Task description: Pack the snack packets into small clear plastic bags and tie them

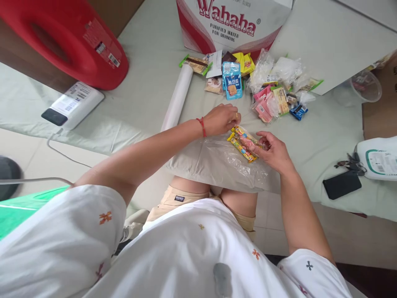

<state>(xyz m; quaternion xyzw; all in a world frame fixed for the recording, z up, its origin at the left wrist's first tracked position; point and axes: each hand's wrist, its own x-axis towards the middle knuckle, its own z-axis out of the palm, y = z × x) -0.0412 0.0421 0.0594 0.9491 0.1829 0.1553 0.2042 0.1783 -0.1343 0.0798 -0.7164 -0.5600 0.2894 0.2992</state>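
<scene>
Yellow-wrapped sausages (242, 150) with pink showing through lie at a slant over a clear plastic bag (214, 151) near the table's front edge. My right hand (274, 152) has its thumb and fingers closed about their right end, the index finger lifted a little. At their upper left end is my left hand (221, 118), with fingers curled and the tips pressed together. What those fingertips pinch is too small to make out. Just beyond my hands sit a blue snack packet (232, 80) and a pink packet (263, 103).
A white roll (178, 97) lies left of my hands. Behind the snack packets stands a Wahaha carton (232, 25). A red jug (102, 45) and white device (72, 105) are at left; a black phone (342, 185), keys (352, 163) and white bottle (380, 157) at right.
</scene>
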